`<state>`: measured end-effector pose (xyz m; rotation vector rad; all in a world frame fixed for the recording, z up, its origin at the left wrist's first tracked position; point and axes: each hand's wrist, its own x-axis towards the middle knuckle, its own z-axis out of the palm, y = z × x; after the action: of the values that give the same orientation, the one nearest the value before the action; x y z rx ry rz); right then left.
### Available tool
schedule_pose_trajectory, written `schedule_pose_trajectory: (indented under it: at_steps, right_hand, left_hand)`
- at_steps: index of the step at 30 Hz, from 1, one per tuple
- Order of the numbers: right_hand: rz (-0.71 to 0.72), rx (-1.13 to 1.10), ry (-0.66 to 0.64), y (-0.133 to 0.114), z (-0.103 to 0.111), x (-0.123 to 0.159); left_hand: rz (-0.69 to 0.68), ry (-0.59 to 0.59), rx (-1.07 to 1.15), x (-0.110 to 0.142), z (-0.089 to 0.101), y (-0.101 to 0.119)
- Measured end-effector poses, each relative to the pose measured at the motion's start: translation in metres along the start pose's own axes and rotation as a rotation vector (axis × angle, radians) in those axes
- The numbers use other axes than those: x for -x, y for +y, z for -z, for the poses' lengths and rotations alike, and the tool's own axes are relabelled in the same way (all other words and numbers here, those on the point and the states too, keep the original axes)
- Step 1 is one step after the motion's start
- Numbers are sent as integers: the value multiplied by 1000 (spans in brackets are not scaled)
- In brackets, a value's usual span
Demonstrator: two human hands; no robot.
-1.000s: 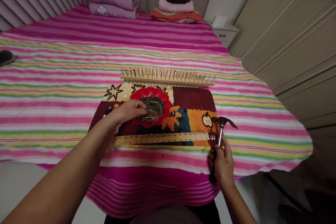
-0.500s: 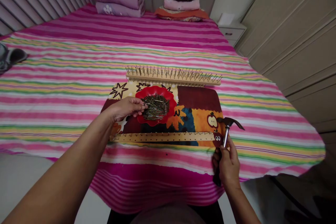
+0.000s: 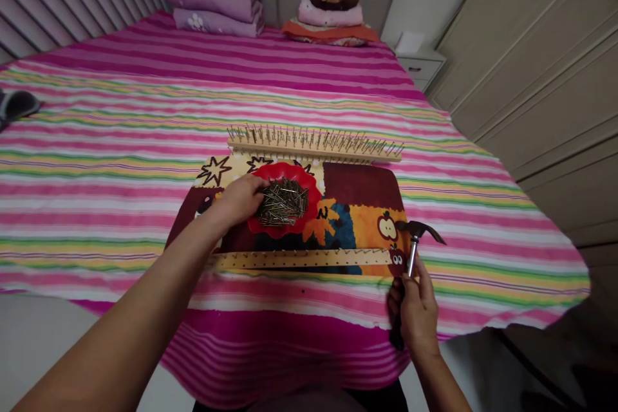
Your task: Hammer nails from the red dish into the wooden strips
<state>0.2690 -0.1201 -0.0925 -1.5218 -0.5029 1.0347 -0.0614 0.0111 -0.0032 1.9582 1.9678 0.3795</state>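
Observation:
My left hand (image 3: pixel 244 196) is at the left rim of a red scalloped bowl (image 3: pixel 313 181), its curled fingers against the heap of nails (image 3: pixel 284 203). The fingertips are partly hidden, so whatever they pinch does not show. On the right, my right hand (image 3: pixel 419 309) is closed around the handle of a claw hammer (image 3: pixel 413 251), its head up and claw pointing right. In front of the bowl lies a narrow wooden strip (image 3: pixel 299 259) with a row of dark holes or marks and short nails along its far edge.
Behind the bowl, a wooden strip (image 3: pixel 313 149) bristles with many upright nails. A patterned mat (image 3: pixel 362 183) lies under the bowl on the striped bed cover (image 3: pixel 483 206). Folded bedding (image 3: pixel 212 3) and a folded pile (image 3: pixel 331 16) are at the headboard; a grey object (image 3: pixel 19 106) lies far left.
My left hand has turned and shifted slightly, its fingers now tucked down at the bowl's rim. My right hand still holds the hammer. The whole view has shifted a little.

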Motion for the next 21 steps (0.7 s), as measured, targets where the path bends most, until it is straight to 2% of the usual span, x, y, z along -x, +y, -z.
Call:
schedule_pose_trajectory:
  at_steps: [3,5,8,11,16,21]
  right_hand:
    - [5,8,3,0,0,0]
    - [4,13,2,0,0,0]
    - [0,10,9,0,-1,0]
    - [6,9,7,1,-1,-1]
    - [23,13,2,3,0,-2]
    - [22,12,-9,3,0,-1]
  left_hand:
    - [-106,-37,-261,-1,-10,11]
    - [-99,-77,-321,-1,-13,17]
    - [-59,-25,-328,-5,-14,23]
    - [-105,30,-310,-14,-16,28]
    - [-142,-19,-367,-27,-23,33]
    - [-138,-38,-377,-26,-22,30]
